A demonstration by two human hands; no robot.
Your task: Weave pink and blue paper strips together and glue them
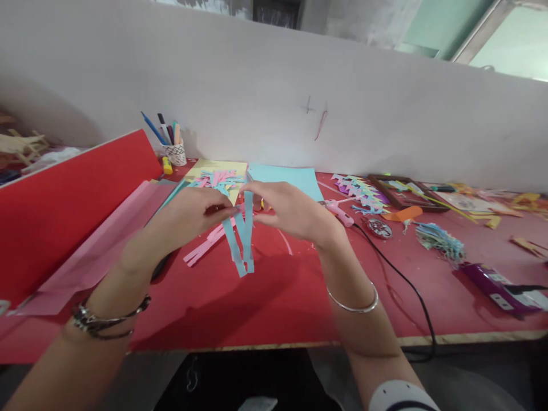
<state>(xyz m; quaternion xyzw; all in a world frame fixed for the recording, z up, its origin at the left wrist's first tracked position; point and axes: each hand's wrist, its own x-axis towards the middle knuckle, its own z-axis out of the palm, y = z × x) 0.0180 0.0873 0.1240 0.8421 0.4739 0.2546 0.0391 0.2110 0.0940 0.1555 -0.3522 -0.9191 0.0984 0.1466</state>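
Note:
My left hand (194, 211) pinches light-blue paper strips (234, 245) between thumb and fingers. The strips hang down above the red table, and their lower ends come close together. My right hand (285, 208) is closed at the top of the right-hand blue strip (248, 222), its fingers pointing left. A small yellow-orange bit shows between its thumb and fingers; I cannot make out what it is. Beneath the hands lie pink paper strips (205, 245), partly covered. Behind them is a heap of cut pink and blue strips (220, 178) on a yellow sheet (194, 169).
A light-blue sheet (286, 178) lies at the back. To the right are a pink glue gun (339, 213) with a black cord, fringed paper strips (359, 191), a brown frame (428, 202) and a purple power strip (499, 288). A pen cup (175, 154) and pink sheets (103, 242) are left.

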